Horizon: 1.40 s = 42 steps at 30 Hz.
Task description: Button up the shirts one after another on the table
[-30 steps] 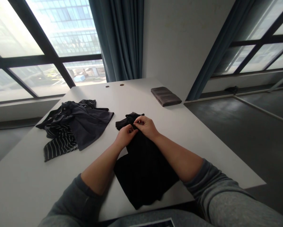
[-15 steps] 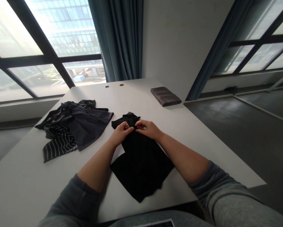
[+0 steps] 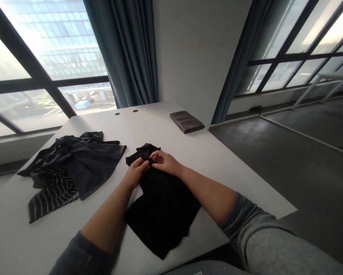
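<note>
Out on the white table (image 3: 171, 130) we saw the left hand (image 3: 135, 172) and right hand (image 3: 164, 162) pinched shut on the neck of a black shirt (image 3: 162, 217) lying mid-table, and smoothing that fold looked the next call!

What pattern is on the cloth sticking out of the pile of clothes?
The cloth has black and pale grey stripes; the head view shows it best.
</note>
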Motion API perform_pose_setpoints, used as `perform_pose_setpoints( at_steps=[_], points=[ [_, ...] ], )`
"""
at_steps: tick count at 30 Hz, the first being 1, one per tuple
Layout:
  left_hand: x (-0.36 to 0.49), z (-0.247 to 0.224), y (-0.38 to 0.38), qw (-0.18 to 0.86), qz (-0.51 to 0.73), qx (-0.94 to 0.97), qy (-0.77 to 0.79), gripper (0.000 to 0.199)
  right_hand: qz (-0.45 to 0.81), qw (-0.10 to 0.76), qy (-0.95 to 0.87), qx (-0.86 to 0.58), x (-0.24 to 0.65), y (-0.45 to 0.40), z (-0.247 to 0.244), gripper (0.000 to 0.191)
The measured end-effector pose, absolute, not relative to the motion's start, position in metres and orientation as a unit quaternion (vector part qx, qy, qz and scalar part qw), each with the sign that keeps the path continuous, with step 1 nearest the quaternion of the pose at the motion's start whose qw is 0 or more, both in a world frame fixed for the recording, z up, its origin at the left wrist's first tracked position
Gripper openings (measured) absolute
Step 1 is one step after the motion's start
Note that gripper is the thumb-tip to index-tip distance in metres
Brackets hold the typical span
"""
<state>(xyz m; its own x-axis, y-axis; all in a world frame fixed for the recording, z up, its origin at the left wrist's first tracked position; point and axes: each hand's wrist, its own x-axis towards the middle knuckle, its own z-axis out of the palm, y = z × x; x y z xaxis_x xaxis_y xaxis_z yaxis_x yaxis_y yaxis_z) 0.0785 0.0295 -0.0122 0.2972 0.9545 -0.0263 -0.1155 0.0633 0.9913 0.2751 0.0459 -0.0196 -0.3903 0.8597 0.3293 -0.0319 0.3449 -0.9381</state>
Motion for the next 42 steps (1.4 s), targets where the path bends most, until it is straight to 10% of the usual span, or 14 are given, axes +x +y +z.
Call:
perform_pose_setpoints(
  at_steps=[12, 42],
  points=[
    [0.082, 0.01, 0.02, 0.168, 0.335, 0.74, 0.558, 0.018, 0.347, 0.461, -0.723, -0.379, 0.265, 0.033, -0.012, 0.013],
    [0.058, 0.004, 0.034, 0.465, 0.272, 0.714, 0.448, 0.023, 0.228, 0.393, -0.833, -0.315, 0.273, 0.028, -0.01, 0.031]
  ],
)
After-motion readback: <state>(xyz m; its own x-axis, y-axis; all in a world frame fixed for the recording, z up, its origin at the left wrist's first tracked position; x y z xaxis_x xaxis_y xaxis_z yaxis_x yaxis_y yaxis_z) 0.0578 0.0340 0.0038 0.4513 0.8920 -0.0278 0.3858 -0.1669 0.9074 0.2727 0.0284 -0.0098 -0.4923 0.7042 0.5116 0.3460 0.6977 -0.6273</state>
